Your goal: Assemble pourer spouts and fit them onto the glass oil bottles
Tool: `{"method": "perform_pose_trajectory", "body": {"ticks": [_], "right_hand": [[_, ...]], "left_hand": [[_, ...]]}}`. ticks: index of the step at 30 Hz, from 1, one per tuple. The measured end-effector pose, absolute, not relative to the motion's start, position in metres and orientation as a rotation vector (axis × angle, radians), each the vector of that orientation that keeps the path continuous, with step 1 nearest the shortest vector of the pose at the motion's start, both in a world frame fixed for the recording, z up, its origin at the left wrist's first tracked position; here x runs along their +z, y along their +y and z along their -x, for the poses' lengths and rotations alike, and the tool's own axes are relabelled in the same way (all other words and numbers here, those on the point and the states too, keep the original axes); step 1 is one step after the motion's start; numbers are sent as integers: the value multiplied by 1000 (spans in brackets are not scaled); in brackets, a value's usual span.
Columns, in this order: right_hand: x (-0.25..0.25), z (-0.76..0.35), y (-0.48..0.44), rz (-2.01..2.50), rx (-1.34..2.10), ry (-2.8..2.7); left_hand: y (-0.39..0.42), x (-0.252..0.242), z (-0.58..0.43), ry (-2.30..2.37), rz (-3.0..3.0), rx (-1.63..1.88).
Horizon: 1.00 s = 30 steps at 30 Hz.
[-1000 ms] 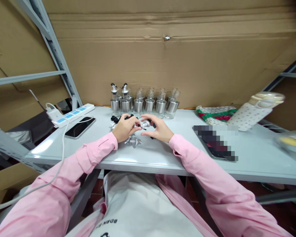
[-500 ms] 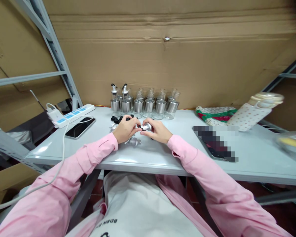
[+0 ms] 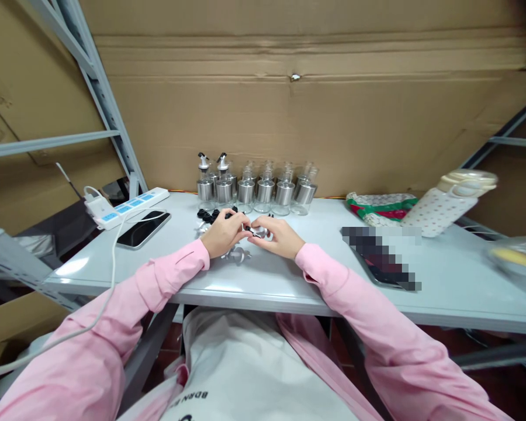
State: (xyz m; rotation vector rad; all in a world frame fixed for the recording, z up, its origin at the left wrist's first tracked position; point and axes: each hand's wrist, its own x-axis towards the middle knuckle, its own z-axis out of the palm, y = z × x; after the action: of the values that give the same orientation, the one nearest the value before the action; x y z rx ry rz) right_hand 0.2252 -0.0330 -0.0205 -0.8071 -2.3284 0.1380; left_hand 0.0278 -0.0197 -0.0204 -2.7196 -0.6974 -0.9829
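My left hand [image 3: 222,234] and my right hand [image 3: 277,236] meet over the grey table [image 3: 289,275], fingers pinched together on a small silver pourer cap [image 3: 258,231] with a black tip. Another silver pourer cap [image 3: 239,255] lies on the table just below my left hand. Small black stoppers [image 3: 208,215] lie beyond my left fingers. Behind my hands stands a row of several glass bottles with steel sleeves [image 3: 256,188]; the two leftmost bottles [image 3: 211,178] carry pourer caps.
A white power strip [image 3: 127,203] and a dark phone [image 3: 143,228] lie at the left, with a white cable running toward me. A blurred dark object [image 3: 383,257], a patterned cloth [image 3: 381,204] and a dotted white bottle [image 3: 451,202] sit at the right. Cardboard backs the table.
My hands have closed in on each other around the small cap, the right moving left. The view has tipped slightly downward.
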Motion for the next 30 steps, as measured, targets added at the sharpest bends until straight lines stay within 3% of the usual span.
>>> {"method": "perform_pose_trajectory", "body": {"ticks": [8,16,24,30], "right_hand": [[3,-223,-4,980,-334,-2382],[51,-200,72,1292,-207,-2069],[51,-181,85,1563,-239,-2156],[68,-198,69,1424,-363,-2109]], "left_hand": [[-26,-20,-28,-839,2522,-1334],[-24,-20,-27,-862,2501,-1344],[-24,-19,-26,-835,2468,-1365],[-33,-22,-29,-634,2398,-1752]]}}
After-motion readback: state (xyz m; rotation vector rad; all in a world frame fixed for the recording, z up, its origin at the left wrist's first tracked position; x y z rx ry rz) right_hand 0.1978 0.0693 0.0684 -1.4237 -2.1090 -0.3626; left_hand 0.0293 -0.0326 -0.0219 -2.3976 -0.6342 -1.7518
